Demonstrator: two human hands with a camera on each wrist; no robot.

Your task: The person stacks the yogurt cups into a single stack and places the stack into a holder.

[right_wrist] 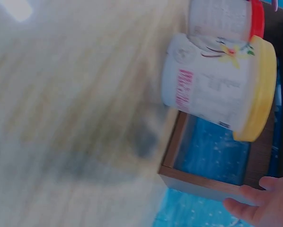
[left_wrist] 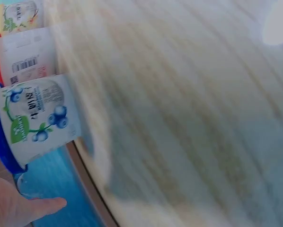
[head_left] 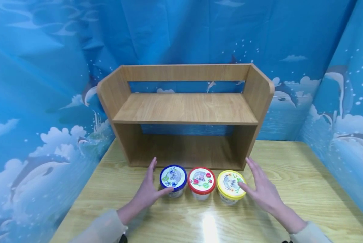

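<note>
Flanking three tubs on the table [head_left: 290, 175], the open left hand [head_left: 149, 189] touched the blue-lidded tub [head_left: 173, 180], the open right hand [head_left: 261, 189] the yellow-lidded tub [head_left: 231, 186]; wrist views showed their printed sides

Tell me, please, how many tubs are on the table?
3, in a row before the shelf: blue-lidded tub by the left hand, red-lidded tub in the middle, yellow-lidded tub by the right hand.

Hand [left_wrist: 11, 205] beside blue-lidded cup [left_wrist: 35, 120]
</note>
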